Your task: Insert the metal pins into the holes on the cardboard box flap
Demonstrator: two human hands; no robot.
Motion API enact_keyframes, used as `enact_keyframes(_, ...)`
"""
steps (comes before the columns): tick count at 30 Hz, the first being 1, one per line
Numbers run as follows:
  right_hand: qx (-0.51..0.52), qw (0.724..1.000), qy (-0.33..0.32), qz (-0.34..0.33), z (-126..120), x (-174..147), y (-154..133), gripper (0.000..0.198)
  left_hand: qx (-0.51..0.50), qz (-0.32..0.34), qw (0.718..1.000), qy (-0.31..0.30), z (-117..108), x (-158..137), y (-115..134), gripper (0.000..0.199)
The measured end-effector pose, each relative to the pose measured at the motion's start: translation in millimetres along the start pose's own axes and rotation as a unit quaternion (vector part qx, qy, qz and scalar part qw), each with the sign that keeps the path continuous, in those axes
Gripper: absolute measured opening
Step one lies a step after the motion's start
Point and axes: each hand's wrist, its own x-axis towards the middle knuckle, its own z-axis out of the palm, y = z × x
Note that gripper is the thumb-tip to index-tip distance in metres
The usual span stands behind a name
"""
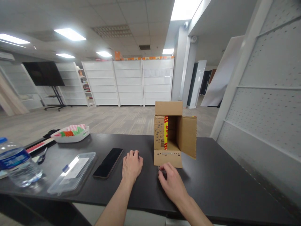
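Note:
My left hand (132, 164) rests on the dark table with its fingers curled down; whatever they may hold is hidden. A phone (108, 163) lies flat just left of it. My right hand (171, 181) is closed in a pinch at the front of an open cardboard box (159, 133). A tiny, thin object (158, 168) shows at the fingertips, too small to name. The box lies with its opening toward me, its flaps spread and the lower flap (167, 159) on the table. Small round metallic-looking spots dot the left flap and line the lower one.
A clear plastic case (72, 172) lies left of the phone. Farther left stand a water bottle (18, 163) and a white basket (70, 138) with colourful cloth or wrapping. Scissors (42, 156) lie between them. A perforated panel (265, 125) rises along the right side.

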Motion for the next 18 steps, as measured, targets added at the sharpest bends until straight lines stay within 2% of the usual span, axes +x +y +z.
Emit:
enact_keyframes(3, -0.037, 0.999, 0.033, -0.008, -1.2, 14.4, 9.8, 0.014, -0.002, 0.0, 1.0, -0.003, -0.2, 0.6, 0.1, 0.028)
enact_keyframes(7, -0.134, 0.985, 0.104, -0.026, 0.1, 33.2, 17.1, 0.01, -0.002, -0.006, 1.0, -0.007, 0.0, 1.1, 0.5, 0.028)
enact_keyframes(11, -0.161, 0.973, 0.156, -0.049, 3.9, 48.5, 18.2, 0.013, -0.002, -0.006, 1.0, -0.008, 0.0, 1.4, 0.4, 0.028)
enact_keyframes(18, -0.186, 0.964, 0.184, -0.04, 14.1, 59.2, 19.4, 0.011, -0.007, -0.008, 1.0, -0.009, 0.5, 2.2, 0.2, 0.028)
